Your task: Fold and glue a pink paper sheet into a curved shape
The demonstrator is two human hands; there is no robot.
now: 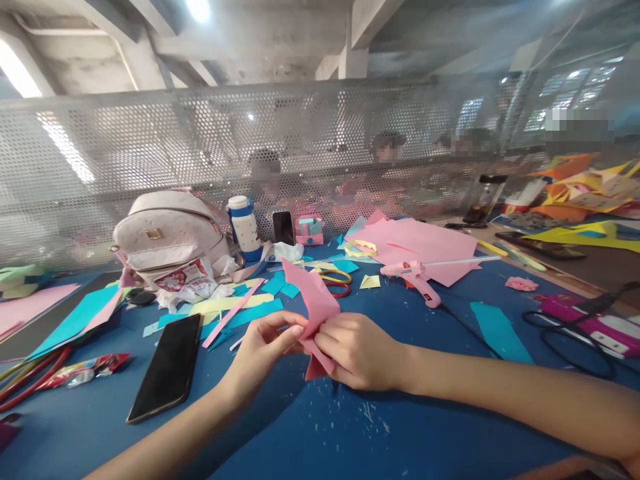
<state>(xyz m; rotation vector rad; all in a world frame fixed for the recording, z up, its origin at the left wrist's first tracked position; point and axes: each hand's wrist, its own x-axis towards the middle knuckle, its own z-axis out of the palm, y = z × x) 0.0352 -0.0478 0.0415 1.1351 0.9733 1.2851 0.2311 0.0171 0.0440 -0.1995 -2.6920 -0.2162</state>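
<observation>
Up over the blue worktop [280, 440], the left hand [270, 345] and right hand [361, 352] both pinch the pink paper [320, 303] from each side, maybe so its bend holds and nothing slips.

Craft workshop, looks shared

Blue table [280, 440] with pink paper sheets [425, 243] far right, cut paper scraps [265, 309] left, glue gun [413, 275] right. Perforated metal screen [200, 140] at far side, people [387, 150] beyond. Concrete beams [375, 20] overhead.

A perforated metal partition [200, 147] backs the blue table [405, 433] beneath concrete ceiling beams [377, 20].
</observation>
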